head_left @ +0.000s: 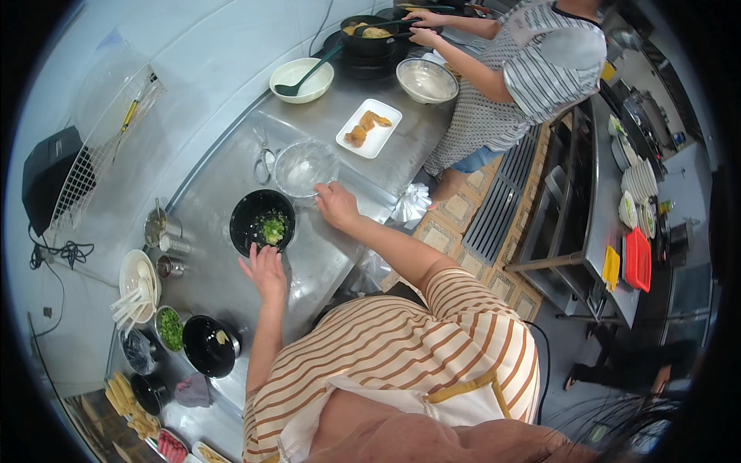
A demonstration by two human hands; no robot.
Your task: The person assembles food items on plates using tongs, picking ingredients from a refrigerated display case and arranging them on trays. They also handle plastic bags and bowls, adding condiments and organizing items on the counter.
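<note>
My left hand point(265, 272) is at the near rim of a black bowl point(241, 226), its fingers spread apart and their tips at the edge. Chopped green onion point(273, 228) and some pale bits lie inside that bowl. Just beyond and to the right, my right hand point(336, 204) pinches the near rim of a clear bowl point(306, 163). The clear bowl has a little whitish stuff in its bottom. Behind these bowls a pair of scissors point(265, 160) lies on the steel counter point(220, 174).
A white plate point(370, 144) holds browned food pieces. Beyond it, a co-worker point(502, 85) handles a black pan point(367, 42) near a white bowl point(307, 95) with a green spatula. Nearer left are a second black bowl point(202, 355), chopped greens point(170, 329) and white spoons point(137, 297).
</note>
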